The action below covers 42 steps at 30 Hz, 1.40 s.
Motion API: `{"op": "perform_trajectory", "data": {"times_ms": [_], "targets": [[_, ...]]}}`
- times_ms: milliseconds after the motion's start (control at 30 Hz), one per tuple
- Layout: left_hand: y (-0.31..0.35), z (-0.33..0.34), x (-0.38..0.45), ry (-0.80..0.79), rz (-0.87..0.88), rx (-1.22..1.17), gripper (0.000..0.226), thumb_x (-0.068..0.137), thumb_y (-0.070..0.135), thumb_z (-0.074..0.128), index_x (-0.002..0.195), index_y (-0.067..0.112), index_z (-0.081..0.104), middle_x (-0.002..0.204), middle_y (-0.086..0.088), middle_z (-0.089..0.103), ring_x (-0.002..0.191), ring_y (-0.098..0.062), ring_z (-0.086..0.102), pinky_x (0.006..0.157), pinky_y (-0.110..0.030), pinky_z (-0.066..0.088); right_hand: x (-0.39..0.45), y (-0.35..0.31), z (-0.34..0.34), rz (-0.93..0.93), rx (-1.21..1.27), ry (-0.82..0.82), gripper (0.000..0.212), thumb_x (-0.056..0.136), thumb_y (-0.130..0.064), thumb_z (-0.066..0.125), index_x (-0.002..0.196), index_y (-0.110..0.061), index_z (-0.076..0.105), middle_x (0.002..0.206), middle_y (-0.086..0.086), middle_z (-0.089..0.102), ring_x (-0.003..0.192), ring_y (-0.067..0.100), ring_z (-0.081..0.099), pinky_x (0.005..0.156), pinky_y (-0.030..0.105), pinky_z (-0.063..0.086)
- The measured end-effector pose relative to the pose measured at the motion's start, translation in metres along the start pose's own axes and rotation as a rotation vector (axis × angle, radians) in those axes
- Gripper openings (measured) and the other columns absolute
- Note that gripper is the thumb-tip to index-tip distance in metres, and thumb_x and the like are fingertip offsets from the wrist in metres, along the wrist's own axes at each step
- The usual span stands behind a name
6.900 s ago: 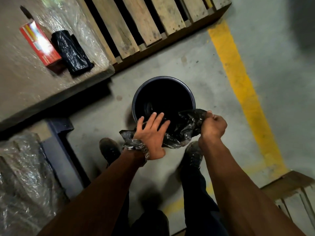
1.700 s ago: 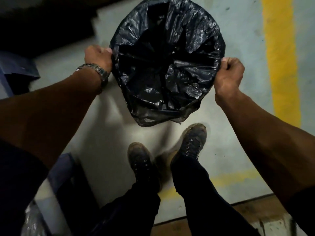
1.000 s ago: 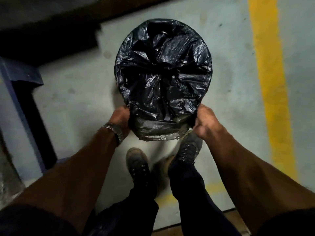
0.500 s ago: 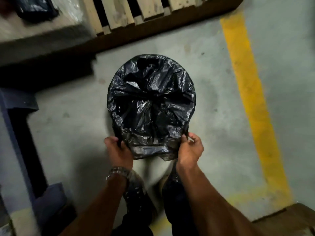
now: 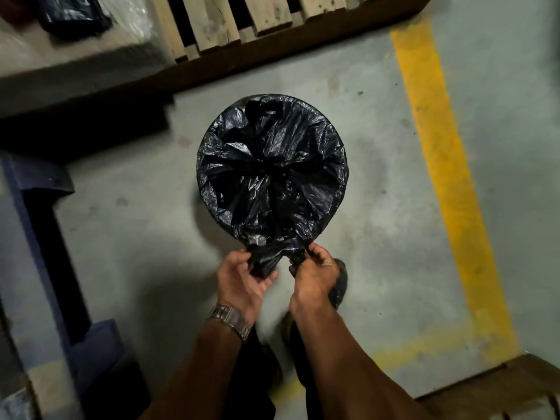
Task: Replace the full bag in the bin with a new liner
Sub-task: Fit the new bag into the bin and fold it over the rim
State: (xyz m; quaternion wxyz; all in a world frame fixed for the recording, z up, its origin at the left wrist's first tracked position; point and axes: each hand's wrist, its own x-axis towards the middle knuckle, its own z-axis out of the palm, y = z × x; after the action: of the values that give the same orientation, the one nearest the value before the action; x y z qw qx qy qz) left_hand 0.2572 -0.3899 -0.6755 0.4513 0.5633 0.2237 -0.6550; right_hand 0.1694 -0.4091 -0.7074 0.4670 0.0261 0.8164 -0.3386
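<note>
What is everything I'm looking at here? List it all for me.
liner: one, black, stretched over the bin's mouth, its slack bunched at the near edge
pallet: one, pale wood, top centre
yellow line: one, painted on the grey floor, right
blue frame: one, left edge
black bundle: one, on the ledge, top left
wooden board: one, brown, bottom right corner
shoe: one clearly seen, dark, behind the right hand
watch: one, silver, left wrist
left hand: grips the bunched slack
right hand: pinches the bunched slack
</note>
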Motion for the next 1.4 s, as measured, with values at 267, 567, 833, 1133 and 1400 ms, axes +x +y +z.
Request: {"op": "perform_trajectory", "data": {"times_ms": [267, 567, 833, 1133, 1400], "targets": [[-0.014, 0.002, 0.005, 0.212, 0.261, 0.534, 0.014, 0.086, -0.003, 0.059, 0.097, 0.005, 0.065, 0.087, -0.007, 0.071, 0.064, -0.011, 0.070, 0.057, -0.023, 0.057, -0.012, 0.006, -0.012, -0.295, -0.377, -0.007, 0.022, 0.085, 0.007, 0.057, 0.097, -0.002, 0.073, 0.098, 0.010, 0.069, 0.088, 0.022, 0.063, 0.084, 0.024, 0.050], [-0.015, 0.017, 0.020, 0.199, 0.097, 0.392, 0.014, 0.086, -0.003, 0.053, 0.079, 0.004, 0.063, 0.080, -0.013, 0.066, 0.073, -0.023, 0.063, 0.065, -0.027, 0.053, -0.013, 0.003, -0.011, -0.555, -0.778, -0.108, 0.011, 0.085, -0.002, 0.059, 0.081, -0.001, 0.069, 0.090, 0.011, 0.065, 0.077, 0.020, 0.055, 0.077, 0.028, 0.049], [-0.024, 0.028, 0.012, 0.142, 0.027, 0.396, 0.009, 0.087, 0.001, 0.059, 0.080, 0.007, 0.060, 0.082, -0.012, 0.065, 0.074, -0.022, 0.062, 0.070, -0.030, 0.053, -0.014, 0.000, -0.009, -0.507, -0.764, -0.154, 0.009, 0.084, 0.002, 0.059, 0.078, -0.002, 0.065, 0.092, 0.004, 0.055, 0.079, 0.022, 0.056, 0.071, 0.033, 0.051], [-0.015, 0.026, 0.014, 0.248, 0.117, 0.499, 0.018, 0.093, -0.002, 0.048, 0.079, 0.009, 0.050, 0.089, -0.015, 0.061, 0.074, -0.022, 0.059, 0.070, -0.030, 0.051, -0.020, 0.004, -0.029, -0.320, -0.528, -0.383, 0.020, 0.090, -0.012, 0.060, 0.078, -0.024, 0.070, 0.099, 0.005, 0.066, 0.089, 0.010, 0.060, 0.081, 0.018, 0.045], [-0.020, 0.002, 0.020, 0.176, -0.281, 0.048, 0.020, 0.097, 0.018, 0.044, 0.095, 0.004, 0.059, 0.064, -0.004, 0.058, 0.053, -0.010, 0.048, 0.046, -0.020, 0.044, -0.014, -0.004, -0.021, 0.113, -0.298, -0.437, 0.022, 0.092, -0.022, 0.063, 0.075, -0.009, 0.063, 0.068, 0.004, 0.063, 0.058, 0.013, 0.056, 0.058, 0.021, 0.053]]}}
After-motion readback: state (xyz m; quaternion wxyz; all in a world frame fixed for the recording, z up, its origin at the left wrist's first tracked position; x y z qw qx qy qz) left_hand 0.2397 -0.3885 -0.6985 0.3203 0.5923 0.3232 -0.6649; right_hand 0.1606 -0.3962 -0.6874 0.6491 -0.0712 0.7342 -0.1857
